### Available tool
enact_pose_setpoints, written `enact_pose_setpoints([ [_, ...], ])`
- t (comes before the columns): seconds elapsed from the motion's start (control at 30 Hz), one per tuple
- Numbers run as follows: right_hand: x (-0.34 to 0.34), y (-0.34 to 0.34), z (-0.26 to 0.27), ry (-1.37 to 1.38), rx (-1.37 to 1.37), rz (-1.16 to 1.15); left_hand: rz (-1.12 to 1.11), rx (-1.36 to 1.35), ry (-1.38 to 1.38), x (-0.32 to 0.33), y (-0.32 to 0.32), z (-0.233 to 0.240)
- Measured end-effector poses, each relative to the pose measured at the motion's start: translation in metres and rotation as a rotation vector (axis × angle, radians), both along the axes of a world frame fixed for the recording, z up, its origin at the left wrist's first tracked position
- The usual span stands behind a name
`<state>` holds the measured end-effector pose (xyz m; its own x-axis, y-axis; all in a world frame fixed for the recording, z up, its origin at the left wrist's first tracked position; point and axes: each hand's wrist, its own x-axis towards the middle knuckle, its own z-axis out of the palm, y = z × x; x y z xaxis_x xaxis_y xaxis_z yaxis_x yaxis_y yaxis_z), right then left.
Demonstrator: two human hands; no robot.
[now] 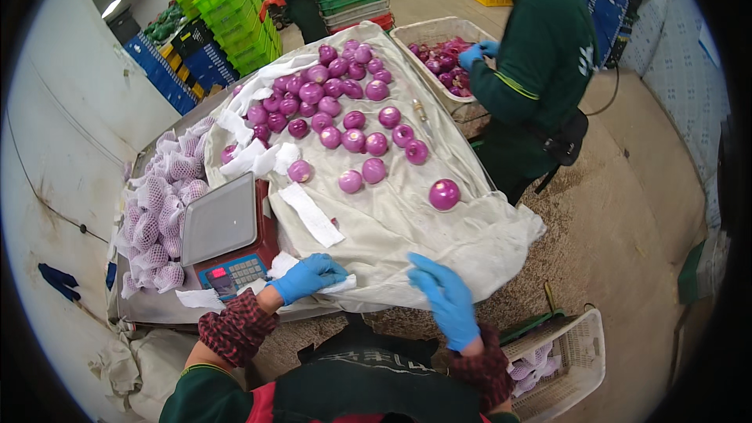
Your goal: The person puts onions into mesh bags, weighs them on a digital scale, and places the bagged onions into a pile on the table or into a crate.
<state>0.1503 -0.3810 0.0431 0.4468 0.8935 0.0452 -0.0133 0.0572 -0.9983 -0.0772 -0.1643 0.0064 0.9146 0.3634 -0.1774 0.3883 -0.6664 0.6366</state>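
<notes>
My left hand (308, 278), in a blue glove, pinches a white foam net sleeve (343, 285) at the table's front edge, beside the scale. My right hand (446, 299), gloved too and slightly blurred, is held above the near edge of the cloth with fingers apart and nothing in it. Another flat net sleeve (311, 214) lies farther in on the cloth. A single peeled red onion (444, 194) sits at the right, apart from the many others (353, 140) spread over the far part. To the left stands a digital scale (220, 220) with a bare pan.
Netted onions (154, 229) are piled left of the scale. A knife (420, 113) lies near the cloth's right side. Across the table, a co-worker (531, 70) handles onions in a white crate (435, 26). Another crate (593, 343) with netted onions stands low at my right.
</notes>
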Motion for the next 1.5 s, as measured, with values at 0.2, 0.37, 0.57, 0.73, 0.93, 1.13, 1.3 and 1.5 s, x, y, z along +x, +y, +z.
enact_pose_setpoints([
  [0.2,-0.091,0.132,0.02,-0.167,-0.051,-0.019,0.527,-0.135,-0.522,0.02,0.01,0.056],
  [0.37,-0.087,0.175,0.0,-0.333,-0.009,-0.112,0.46,-0.83,-0.435,0.01,0.061,0.073],
  [0.57,-0.052,0.181,0.052,-0.987,0.048,-0.331,0.486,-1.484,-0.303,0.034,0.081,0.027],
  [0.73,-0.028,0.159,0.038,-0.05,-0.092,-0.208,0.396,-1.397,-0.38,0.087,0.075,0.024],
  [0.93,0.041,0.135,-0.007,0.694,0.081,-0.286,0.339,-1.723,-0.627,0.152,0.046,0.0],
  [1.13,0.09,0.125,0.035,0.922,-0.011,-0.314,0.315,-1.492,-0.271,0.179,-0.004,0.009],
  [1.3,0.136,0.09,-0.027,-0.169,-0.416,0.165,0.434,-0.873,-0.235,0.202,0.014,-0.038],
  [1.5,0.185,0.136,-0.086,-0.894,-0.666,-0.051,0.722,-0.915,-0.3,0.268,0.017,-0.11],
])
